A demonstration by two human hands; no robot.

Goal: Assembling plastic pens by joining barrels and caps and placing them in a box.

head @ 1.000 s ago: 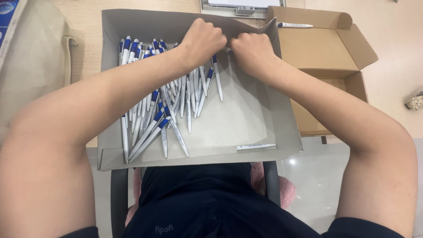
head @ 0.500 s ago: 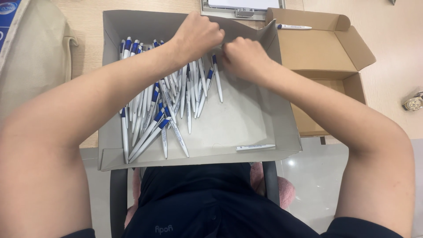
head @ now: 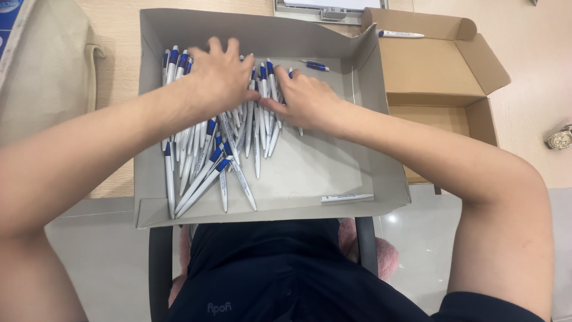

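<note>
Here both hands (head: pixel 223 77) press pens (head: pixel 202 167) in a grey tray (head: pixel 369 179) on a wooden desk (head: pixel 119 36).

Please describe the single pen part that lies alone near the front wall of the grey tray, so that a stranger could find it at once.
Find the shallow grey tray under both hands. Follow its front wall, nearest the person's body, toward the right corner. There one white pen piece lies flat along that wall, apart from the pile of blue and white pens on the left side.
</note>
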